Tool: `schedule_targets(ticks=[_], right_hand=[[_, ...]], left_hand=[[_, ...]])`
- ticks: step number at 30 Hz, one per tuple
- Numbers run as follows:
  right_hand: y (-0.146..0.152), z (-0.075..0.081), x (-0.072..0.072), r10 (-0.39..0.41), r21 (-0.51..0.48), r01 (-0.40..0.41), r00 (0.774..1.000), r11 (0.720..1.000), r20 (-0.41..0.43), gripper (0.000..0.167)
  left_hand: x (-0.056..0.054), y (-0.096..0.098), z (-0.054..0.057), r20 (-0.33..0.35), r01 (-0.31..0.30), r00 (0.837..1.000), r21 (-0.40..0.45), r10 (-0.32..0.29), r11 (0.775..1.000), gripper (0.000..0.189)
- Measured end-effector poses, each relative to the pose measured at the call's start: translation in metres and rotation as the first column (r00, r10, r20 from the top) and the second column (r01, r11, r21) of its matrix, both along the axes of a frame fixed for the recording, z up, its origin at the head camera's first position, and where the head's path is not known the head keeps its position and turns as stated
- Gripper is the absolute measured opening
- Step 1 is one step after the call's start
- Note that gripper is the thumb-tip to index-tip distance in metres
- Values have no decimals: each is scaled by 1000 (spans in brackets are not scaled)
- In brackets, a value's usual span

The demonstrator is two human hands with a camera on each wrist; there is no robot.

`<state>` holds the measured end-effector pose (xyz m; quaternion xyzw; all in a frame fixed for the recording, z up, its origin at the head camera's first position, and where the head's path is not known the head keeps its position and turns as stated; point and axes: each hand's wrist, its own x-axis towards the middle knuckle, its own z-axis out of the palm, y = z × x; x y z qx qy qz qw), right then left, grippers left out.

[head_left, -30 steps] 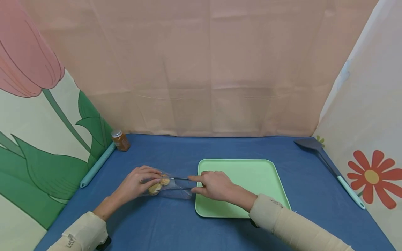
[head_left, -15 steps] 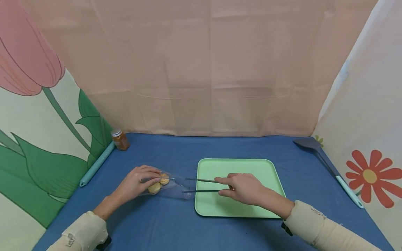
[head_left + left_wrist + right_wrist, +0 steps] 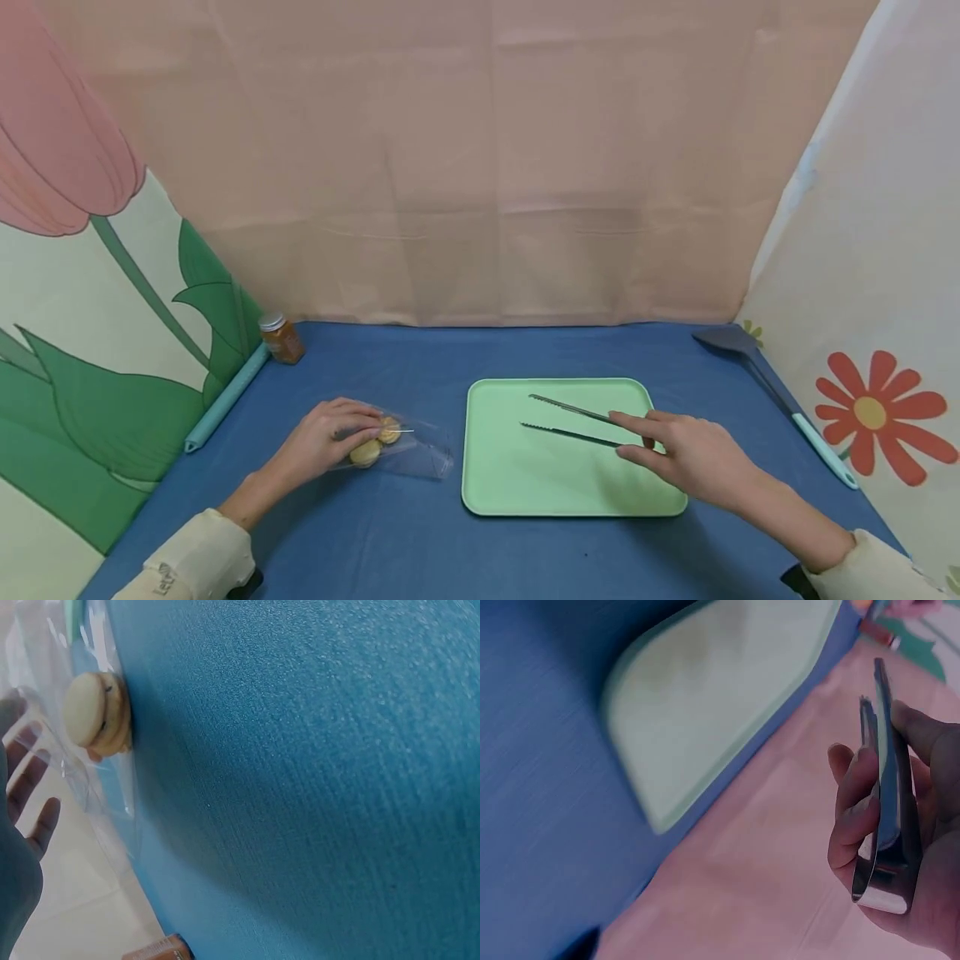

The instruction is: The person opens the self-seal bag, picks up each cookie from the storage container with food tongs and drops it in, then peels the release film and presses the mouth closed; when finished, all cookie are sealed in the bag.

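Note:
My left hand (image 3: 333, 435) pinches the end of a clear plastic bag (image 3: 426, 457), which lies low over the blue cloth. Inside the bag are round cream sandwich cookies (image 3: 365, 452); in the left wrist view one cookie (image 3: 86, 711) shows a pale shell and a filling at its side. My right hand (image 3: 693, 458) grips metal tongs (image 3: 573, 435) over the green tray (image 3: 487, 487). The tongs' two arms stand apart with nothing between them, pointing left. In the right wrist view, the fingers wrap the tongs (image 3: 891, 802) near their bent end.
A jar with a silver lid (image 3: 282, 340) stands at the back left, beside a light blue roll (image 3: 227, 400) along the cloth's left edge. A dark spatula with a pale blue handle (image 3: 772, 387) lies along the right edge. A beige curtain (image 3: 480, 167) hangs behind.
My right hand has drawn the tongs rightward out of the bag and over the tray. The cookies stay in the bag. My left hand has hardly moved.

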<state>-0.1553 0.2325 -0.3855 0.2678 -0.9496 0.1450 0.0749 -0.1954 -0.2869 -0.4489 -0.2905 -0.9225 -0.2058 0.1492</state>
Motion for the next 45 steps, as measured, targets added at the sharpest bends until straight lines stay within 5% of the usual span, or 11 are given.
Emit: schedule_targets(ticks=[7,19,32,40,45], right_hand=[[49,-3,6,-193,67,192,981,979,9,52],[101,-18,5,-400,56,396,898,916,182,74],[136,-54,-8,-499,62,504,817,861,288,77],[139,-67,-22,-533,77,534,800,842,277,75],[140,-68,-28,-524,150,503,812,851,258,74]], left_hand=[[0,0,-3,30,-19,999,-4,19,1000,15],[-4,2,-4,26,-9,1000,7,9,1000,15],[-2,1,-3,31,-16,999,14,15,1000,15],[-2,1,-4,10,-9,1000,20,9,1000,15],[-4,3,-5,12,14,1000,34,-14,999,16]])
